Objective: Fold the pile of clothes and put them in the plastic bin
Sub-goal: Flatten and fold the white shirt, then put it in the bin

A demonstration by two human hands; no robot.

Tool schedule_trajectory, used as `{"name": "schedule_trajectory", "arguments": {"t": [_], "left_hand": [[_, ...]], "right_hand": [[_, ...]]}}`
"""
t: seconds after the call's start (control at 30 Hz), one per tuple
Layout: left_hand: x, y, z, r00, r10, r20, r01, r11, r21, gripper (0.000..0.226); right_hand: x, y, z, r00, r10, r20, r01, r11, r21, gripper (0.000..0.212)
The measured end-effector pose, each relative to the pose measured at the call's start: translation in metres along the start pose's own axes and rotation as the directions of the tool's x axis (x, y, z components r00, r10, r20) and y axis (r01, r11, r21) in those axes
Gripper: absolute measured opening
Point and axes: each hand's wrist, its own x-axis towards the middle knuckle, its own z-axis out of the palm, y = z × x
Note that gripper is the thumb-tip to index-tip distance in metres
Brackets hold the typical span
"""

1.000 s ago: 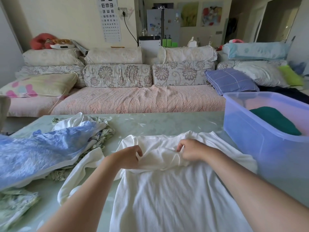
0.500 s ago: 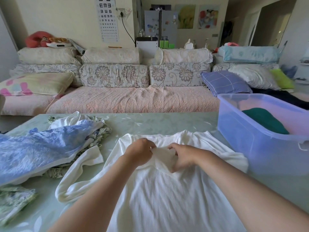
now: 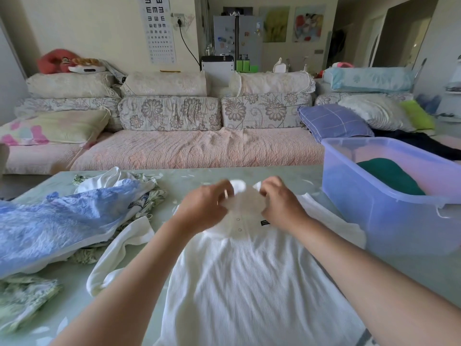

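Note:
A white ribbed shirt point(image 3: 249, 278) with a buttoned placket lies flat on the pale green table point(image 3: 287, 176), collar end away from me. My left hand point(image 3: 207, 208) and my right hand point(image 3: 279, 203) each pinch the collar and lift it off the table; both are motion-blurred. One white sleeve point(image 3: 119, 253) trails off to the left. A translucent blue plastic bin point(image 3: 389, 208) stands at the right of the table, with a folded dark green garment point(image 3: 389, 174) inside. A pile of clothes, topped by a blue crinkled piece point(image 3: 59, 221), lies at the left.
Floral green fabric point(image 3: 22, 300) sits at the table's near left edge. Behind the table runs a long sofa point(image 3: 194, 151) with patterned cushions and pillows. A fridge point(image 3: 237, 38) and an eye chart point(image 3: 157, 28) stand against the far wall.
Both hands moved further from me and upward, pulling the collar up and out from the shirt's chest. The buttons and a small dark label are now exposed.

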Motion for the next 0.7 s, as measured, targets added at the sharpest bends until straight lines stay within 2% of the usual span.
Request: {"name": "schedule_trajectory", "arguments": {"t": [0.03, 0.07, 0.1, 0.13, 0.17, 0.2, 0.23, 0.27, 0.33, 0.37, 0.4, 0.43, 0.47, 0.53, 0.57, 0.6, 0.63, 0.7], "left_hand": [[-0.003, -0.001, 0.002, 0.958, -0.054, 0.280, 0.062, 0.998, -0.019, 0.024], [-0.009, -0.003, 0.005, 0.834, -0.084, 0.546, 0.112, 0.994, -0.019, 0.025], [-0.016, -0.005, 0.007, 0.658, -0.099, 0.746, 0.154, 0.988, -0.005, 0.027], [-0.022, -0.005, 0.009, 0.481, -0.108, 0.870, 0.196, 0.981, 0.014, 0.034], [-0.028, -0.007, 0.010, 0.344, -0.112, 0.932, 0.237, 0.971, 0.029, 0.040], [-0.031, -0.006, 0.009, 0.273, -0.118, 0.955, 0.290, 0.956, 0.035, 0.039], [-0.033, -0.007, 0.009, 0.273, -0.130, 0.953, 0.335, 0.942, 0.033, 0.033], [-0.031, -0.008, 0.009, 0.338, -0.156, 0.928, 0.371, 0.929, 0.021, 0.026], [-0.026, -0.012, 0.014, 0.535, -0.275, 0.799, 0.436, 0.900, 0.017, 0.021], [-0.024, -0.015, 0.016, 0.614, -0.348, 0.709, 0.459, 0.888, 0.039, 0.021], [-0.024, -0.017, 0.019, 0.665, -0.411, 0.623, 0.472, 0.878, 0.076, 0.024], [-0.026, -0.019, 0.021, 0.687, -0.454, 0.568, 0.476, 0.871, 0.120, 0.032], [-0.030, -0.020, 0.025, 0.668, -0.478, 0.571, 0.463, 0.867, 0.184, 0.047], [-0.037, -0.022, 0.030, 0.555, -0.472, 0.684, 0.351, 0.879, 0.322, 0.084], [-0.037, -0.021, 0.031, 0.509, -0.459, 0.728, 0.289, 0.888, 0.358, 0.095], [-0.036, -0.020, 0.031, 0.492, -0.445, 0.748, 0.252, 0.895, 0.367, 0.098], [-0.032, -0.020, 0.032, 0.512, -0.433, 0.742, 0.253, 0.901, 0.352, 0.093], [-0.020, -0.022, 0.031, 0.601, -0.425, 0.677, 0.316, 0.904, 0.287, 0.068]], "right_hand": [[-0.006, 0.003, 0.000, 0.986, 0.000, 0.167, 0.021, 0.992, -0.123, 0.022], [-0.012, 0.005, -0.002, 0.937, 0.028, 0.347, 0.061, 0.968, -0.243, 0.016], [-0.018, 0.005, -0.006, 0.849, 0.098, 0.519, 0.085, 0.944, -0.318, 0.014], [-0.022, 0.002, -0.010, 0.735, 0.182, 0.653, 0.078, 0.934, -0.349, 0.015], [-0.024, -0.001, -0.014, 0.623, 0.253, 0.740, 0.049, 0.932, -0.360, 0.018], [-0.025, -0.005, -0.018, 0.562, 0.289, 0.775, 0.025, 0.930, -0.366, 0.021], [-0.024, -0.008, -0.019, 0.573, 0.292, 0.765, 0.016, 0.930, -0.367, 0.023], [-0.023, -0.011, -0.021, 0.636, 0.276, 0.721, 0.018, 0.928, -0.372, 0.023], [-0.020, -0.016, -0.019, 0.793, 0.206, 0.573, 0.019, 0.933, -0.360, 0.022], [-0.020, -0.018, -0.017, 0.840, 0.162, 0.518, 0.012, 0.949, -0.315, 0.019], [-0.020, -0.020, -0.015, 0.846, 0.148, 0.512, -0.018, 0.968, -0.251, 0.015], [-0.021, -0.022, -0.012, 0.812, 0.153, 0.564, -0.068, 0.983, -0.170, 0.010], [-0.023, -0.025, -0.010, 0.734, 0.153, 0.662, -0.117, 0.988, -0.098, 0.008], [-0.028, -0.029, -0.005, 0.493, 0.160, 0.855, -0.159, 0.983, -0.092, 0.013], [-0.029, -0.031, -0.004, 0.390, 0.187, 0.901, -0.164, 0.978, -0.132, 0.014], [-0.029, -0.031, -0.003, 0.342, 0.218, 0.914, -0.181, 0.970, -0.163, 0.014], [-0.027, -0.030, -0.003, 0.350, 0.245, 0.904, -0.223, 0.959, -0.174, 0.016], [-0.020, -0.024, -0.001, 0.472, 0.287, 0.833, -0.321, 0.937, -0.141, 0.020]]}}
